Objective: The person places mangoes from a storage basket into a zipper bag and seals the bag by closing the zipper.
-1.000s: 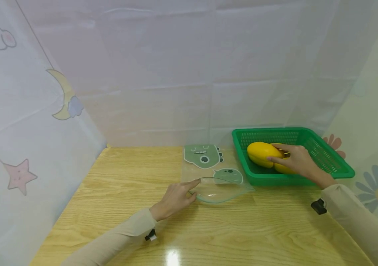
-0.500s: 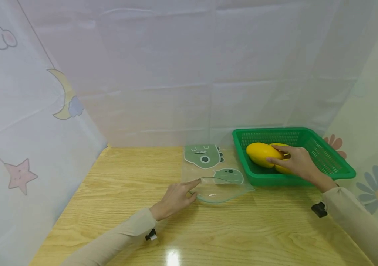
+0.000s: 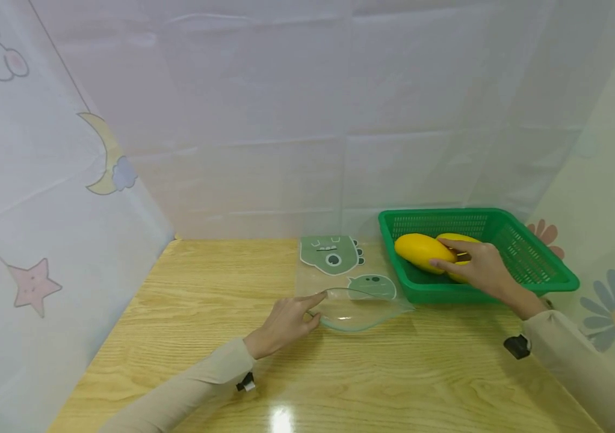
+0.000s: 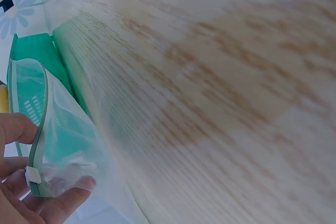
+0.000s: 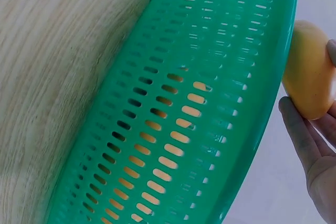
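A clear slider zip bag (image 3: 364, 310) printed with green dinosaur pictures lies on the wooden table, its mouth spread wide. At the left end of that mouth my left hand (image 3: 287, 325) grips the rim, with the white slider (image 4: 33, 174) between its fingers in the left wrist view. My right hand (image 3: 483, 267) holds a yellow mango (image 3: 420, 251) between thumb and fingers over the green basket (image 3: 456, 294). In the right wrist view the mango (image 5: 311, 72) shows above the basket's rim. More yellow mangoes (image 3: 458, 238) lie in the basket, partly hidden by my right hand.
The basket stands at the table's back right, close to the bag's right side. White printed sheets (image 3: 253, 120) rise behind the table and on both sides. Bare wood (image 3: 221, 270) stretches left of the bag and in front of it.
My right hand and the held mango have shifted a little to the left, uncovering more of the mango behind. The left hand and the bag have stayed still.
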The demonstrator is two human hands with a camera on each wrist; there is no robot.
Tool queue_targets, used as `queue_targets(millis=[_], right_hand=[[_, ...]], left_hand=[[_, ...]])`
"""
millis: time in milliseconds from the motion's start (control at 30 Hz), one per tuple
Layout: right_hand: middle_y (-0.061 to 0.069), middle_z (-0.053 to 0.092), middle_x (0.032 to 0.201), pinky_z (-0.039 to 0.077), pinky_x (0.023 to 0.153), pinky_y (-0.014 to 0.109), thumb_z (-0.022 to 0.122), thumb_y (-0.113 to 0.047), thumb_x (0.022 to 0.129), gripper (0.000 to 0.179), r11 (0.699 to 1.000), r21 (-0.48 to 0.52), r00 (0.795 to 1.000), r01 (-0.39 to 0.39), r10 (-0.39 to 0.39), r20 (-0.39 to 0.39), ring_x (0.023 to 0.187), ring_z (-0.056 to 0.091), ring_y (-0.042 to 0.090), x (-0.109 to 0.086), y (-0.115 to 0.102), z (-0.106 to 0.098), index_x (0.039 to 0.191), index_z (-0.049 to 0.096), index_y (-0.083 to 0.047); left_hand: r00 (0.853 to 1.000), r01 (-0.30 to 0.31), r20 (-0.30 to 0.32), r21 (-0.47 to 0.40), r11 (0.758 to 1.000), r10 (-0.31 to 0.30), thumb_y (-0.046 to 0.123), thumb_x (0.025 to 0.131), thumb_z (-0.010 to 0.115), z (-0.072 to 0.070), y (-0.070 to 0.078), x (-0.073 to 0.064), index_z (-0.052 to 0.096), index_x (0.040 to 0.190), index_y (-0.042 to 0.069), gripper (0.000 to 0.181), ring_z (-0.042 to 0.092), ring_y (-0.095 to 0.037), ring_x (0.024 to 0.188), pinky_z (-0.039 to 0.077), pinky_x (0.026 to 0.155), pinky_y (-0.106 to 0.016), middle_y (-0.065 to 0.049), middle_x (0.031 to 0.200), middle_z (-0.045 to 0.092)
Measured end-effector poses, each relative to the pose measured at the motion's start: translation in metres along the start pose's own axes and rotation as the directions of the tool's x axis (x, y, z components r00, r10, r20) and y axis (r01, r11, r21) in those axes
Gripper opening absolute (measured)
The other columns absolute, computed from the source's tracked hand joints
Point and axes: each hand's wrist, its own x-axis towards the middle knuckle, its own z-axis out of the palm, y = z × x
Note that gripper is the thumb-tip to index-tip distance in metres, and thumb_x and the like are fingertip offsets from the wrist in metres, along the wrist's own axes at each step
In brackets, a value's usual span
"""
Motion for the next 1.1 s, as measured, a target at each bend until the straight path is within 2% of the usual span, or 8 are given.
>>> queue_targets(millis=[133, 267, 367, 533, 767, 900, 1100], right_hand=[[0.025, 0.068, 0.114, 0.056, 0.064, 0.027, 0.084, -0.014, 0.079, 0.052, 1.000, 0.010, 1.000, 0.009, -0.009, 0.003, 0.079, 0.071, 0.031, 0.000, -0.005, 0.000, 0.125, 0.066, 0.003], [0.024, 0.068, 0.113, 0.053, 0.067, 0.015, 0.085, -0.013, 0.077, 0.052, 0.999, 0.022, 1.000, 0.024, -0.024, -0.010, 0.079, 0.071, 0.030, 0.001, -0.009, 0.000, 0.124, 0.067, 0.003], [0.022, 0.069, 0.112, 0.051, 0.069, 0.011, 0.086, -0.011, 0.076, 0.053, 0.999, 0.025, 0.999, 0.040, -0.040, -0.016, 0.080, 0.070, 0.029, 0.002, -0.011, 0.001, 0.123, 0.067, 0.003], [0.020, 0.070, 0.109, 0.054, 0.067, 0.018, 0.086, -0.012, 0.076, 0.053, 0.998, 0.031, 0.999, 0.047, -0.047, -0.009, 0.078, 0.070, 0.027, 0.002, -0.016, 0.002, 0.124, 0.067, 0.002], [0.018, 0.071, 0.107, 0.055, 0.067, 0.019, 0.085, -0.011, 0.077, 0.053, 0.998, 0.055, 0.999, 0.041, -0.041, 0.004, 0.080, 0.070, 0.024, 0.001, -0.022, 0.005, 0.125, 0.066, 0.003], [0.017, 0.071, 0.108, 0.054, 0.067, 0.017, 0.084, -0.011, 0.078, 0.053, 0.997, 0.063, 0.999, 0.032, -0.033, 0.016, 0.080, 0.070, 0.022, 0.000, -0.024, 0.006, 0.125, 0.066, 0.002], [0.014, 0.071, 0.104, 0.052, 0.068, 0.013, 0.085, -0.010, 0.076, 0.054, 0.995, 0.075, 0.997, 0.070, -0.071, 0.008, 0.078, 0.070, 0.020, 0.001, -0.027, 0.008, 0.125, 0.067, 0.002]], left_hand=[[1.000, 0.008, 0.006, -0.006, 1.000, -0.008, 0.013, 0.088, 0.074, -0.001, 0.001, 0.000, 0.063, 0.131, 0.004, 0.046, 0.015, 0.004, 0.043, 0.016, 0.037, -0.011, -0.007, 0.102, 0.074], [1.000, 0.015, 0.013, -0.004, 1.000, -0.015, 0.013, 0.088, 0.074, -0.002, 0.002, 0.001, 0.063, 0.131, 0.003, 0.046, 0.015, 0.004, 0.043, 0.017, 0.037, -0.011, -0.008, 0.106, 0.074], [1.000, 0.020, 0.021, 0.002, 1.000, -0.020, 0.013, 0.088, 0.074, -0.003, 0.003, 0.001, 0.063, 0.132, 0.004, 0.046, 0.016, 0.004, 0.043, 0.017, 0.038, -0.011, -0.008, 0.111, 0.073], [0.999, 0.030, 0.028, 0.002, 1.000, -0.030, 0.013, 0.088, 0.074, -0.004, 0.003, 0.001, 0.063, 0.132, 0.006, 0.046, 0.018, 0.004, 0.044, 0.018, 0.038, -0.011, -0.008, 0.112, 0.072], [1.000, 0.025, 0.017, -0.009, 1.000, -0.025, 0.012, 0.087, 0.075, -0.003, 0.002, 0.002, 0.063, 0.131, 0.005, 0.046, 0.021, 0.004, 0.044, 0.020, 0.038, -0.011, -0.009, 0.112, 0.072], [1.000, 0.021, 0.011, -0.011, 1.000, -0.021, 0.012, 0.087, 0.075, -0.003, 0.002, 0.002, 0.064, 0.131, 0.005, 0.046, 0.021, 0.004, 0.044, 0.020, 0.038, -0.011, -0.008, 0.110, 0.073], [1.000, 0.023, 0.013, -0.021, 1.000, -0.022, 0.012, 0.087, 0.075, -0.003, 0.001, 0.003, 0.064, 0.131, 0.004, 0.046, 0.018, 0.005, 0.043, 0.019, 0.037, -0.011, -0.006, 0.098, 0.075]])
